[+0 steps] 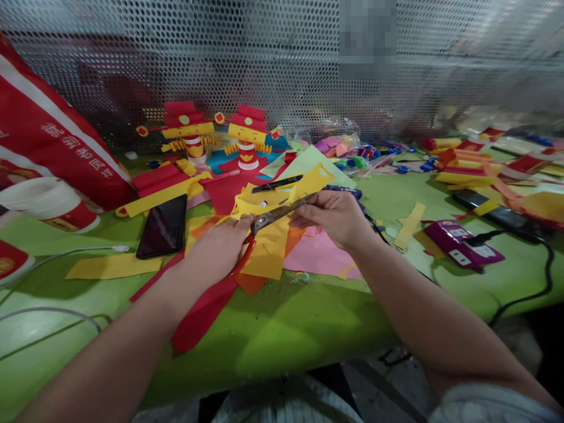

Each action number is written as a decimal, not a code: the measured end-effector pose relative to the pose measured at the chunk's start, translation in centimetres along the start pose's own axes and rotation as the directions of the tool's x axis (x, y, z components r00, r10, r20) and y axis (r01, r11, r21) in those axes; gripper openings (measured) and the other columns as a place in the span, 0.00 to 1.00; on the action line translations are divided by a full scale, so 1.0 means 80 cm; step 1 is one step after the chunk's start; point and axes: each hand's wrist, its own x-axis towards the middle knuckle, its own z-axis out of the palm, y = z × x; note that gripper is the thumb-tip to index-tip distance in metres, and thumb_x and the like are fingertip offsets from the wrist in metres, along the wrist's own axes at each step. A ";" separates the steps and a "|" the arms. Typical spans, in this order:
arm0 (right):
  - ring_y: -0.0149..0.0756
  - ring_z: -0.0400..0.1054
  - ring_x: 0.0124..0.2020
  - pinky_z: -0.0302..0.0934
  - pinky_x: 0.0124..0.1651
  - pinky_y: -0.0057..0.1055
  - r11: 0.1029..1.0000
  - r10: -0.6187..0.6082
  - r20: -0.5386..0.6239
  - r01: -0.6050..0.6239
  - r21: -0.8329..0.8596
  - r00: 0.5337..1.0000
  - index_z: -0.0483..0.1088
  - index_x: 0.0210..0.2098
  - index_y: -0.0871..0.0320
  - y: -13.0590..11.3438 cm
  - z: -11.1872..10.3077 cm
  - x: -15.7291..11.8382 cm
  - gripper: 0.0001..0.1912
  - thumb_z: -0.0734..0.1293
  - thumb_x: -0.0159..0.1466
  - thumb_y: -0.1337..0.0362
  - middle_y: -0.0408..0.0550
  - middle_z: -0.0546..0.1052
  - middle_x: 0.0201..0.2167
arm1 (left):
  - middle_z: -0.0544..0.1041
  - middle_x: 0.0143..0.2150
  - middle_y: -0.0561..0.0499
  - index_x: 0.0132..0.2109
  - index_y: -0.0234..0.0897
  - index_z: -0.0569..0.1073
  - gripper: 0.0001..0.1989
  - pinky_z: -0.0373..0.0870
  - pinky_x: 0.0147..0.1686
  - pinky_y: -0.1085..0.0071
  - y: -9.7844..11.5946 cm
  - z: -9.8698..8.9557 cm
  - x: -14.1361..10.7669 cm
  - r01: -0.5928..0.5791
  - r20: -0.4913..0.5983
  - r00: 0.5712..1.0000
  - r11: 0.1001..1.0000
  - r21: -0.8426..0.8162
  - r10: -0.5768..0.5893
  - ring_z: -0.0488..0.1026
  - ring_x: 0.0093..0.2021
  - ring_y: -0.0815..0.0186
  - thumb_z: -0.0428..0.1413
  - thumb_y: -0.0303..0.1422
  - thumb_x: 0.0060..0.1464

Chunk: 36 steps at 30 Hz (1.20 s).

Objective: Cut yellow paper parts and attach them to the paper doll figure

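Observation:
A pair of scissors (275, 216) with red handles lies slantwise over a pile of cut paper, its dark blades pointing up to the right. My left hand (220, 244) is closed at the handle end, fingers beside the pivot; part of a red handle shows below it. At the blade tips, my right hand (330, 214) pinches a yellow paper piece (311, 181) with a cut-out at its end. That paper runs along the blades, and the exact contact of the fingertips is partly hidden. Beneath are yellow sheets (267, 252), pink paper (319, 252) and red paper (207, 314).
Two red-and-yellow paper figures (247, 147) (194, 147) stand behind the pile. A phone (163, 226), a paper cup (53, 202) and a red bag (57, 129) are at left. On the right lie a purple power strip (460, 244) and a black cable (549, 270).

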 end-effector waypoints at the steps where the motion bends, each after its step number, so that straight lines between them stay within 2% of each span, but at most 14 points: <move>1: 0.32 0.73 0.22 0.69 0.27 0.28 1.000 -0.002 -0.003 0.002 -0.001 1.000 0.72 0.23 0.61 0.000 0.000 0.000 0.17 0.75 0.42 0.54 0.45 0.76 0.19 | 0.74 0.47 0.36 0.59 0.27 0.60 0.22 0.68 0.46 0.60 0.000 0.000 0.000 0.000 0.004 1.000 1.000 -0.003 0.000 0.73 0.47 0.56 0.39 0.24 0.58; 12: 0.31 0.72 0.22 0.69 0.28 0.29 1.000 -0.016 -0.032 0.016 0.006 0.999 0.73 0.22 0.60 0.001 0.002 0.000 0.17 0.75 0.41 0.53 0.45 0.77 0.20 | 0.73 0.50 0.36 0.59 0.28 0.59 0.23 0.68 0.47 0.58 -0.002 0.001 -0.002 -0.018 -0.007 1.000 0.999 -0.040 0.018 0.73 0.48 0.55 0.38 0.25 0.58; 20: 0.33 0.73 0.23 0.69 0.29 0.31 1.000 -0.009 -0.038 0.009 -0.003 0.999 0.73 0.22 0.60 0.000 0.001 0.000 0.17 0.75 0.41 0.54 0.46 0.76 0.20 | 0.73 0.49 0.37 0.60 0.28 0.57 0.23 0.68 0.46 0.58 0.000 -0.001 -0.001 0.010 0.027 1.000 0.999 -0.052 -0.009 0.73 0.47 0.54 0.38 0.26 0.58; 28: 0.33 0.73 0.23 0.69 0.29 0.31 1.000 -0.013 -0.037 0.013 0.010 0.999 0.73 0.22 0.61 0.002 0.001 0.000 0.16 0.75 0.41 0.54 0.46 0.76 0.19 | 0.76 0.46 0.39 0.59 0.30 0.60 0.22 0.70 0.43 0.62 0.000 0.001 -0.002 -0.013 -0.026 1.000 1.000 -0.011 0.012 0.75 0.43 0.57 0.39 0.26 0.57; 36: 0.33 0.73 0.23 0.70 0.29 0.30 1.000 -0.025 -0.030 0.025 0.000 0.999 0.73 0.22 0.60 0.002 0.001 0.000 0.17 0.75 0.41 0.52 0.45 0.77 0.20 | 0.75 0.48 0.38 0.59 0.30 0.60 0.23 0.70 0.43 0.61 -0.001 0.002 -0.001 -0.028 -0.035 0.999 0.999 -0.035 0.027 0.75 0.44 0.56 0.38 0.26 0.57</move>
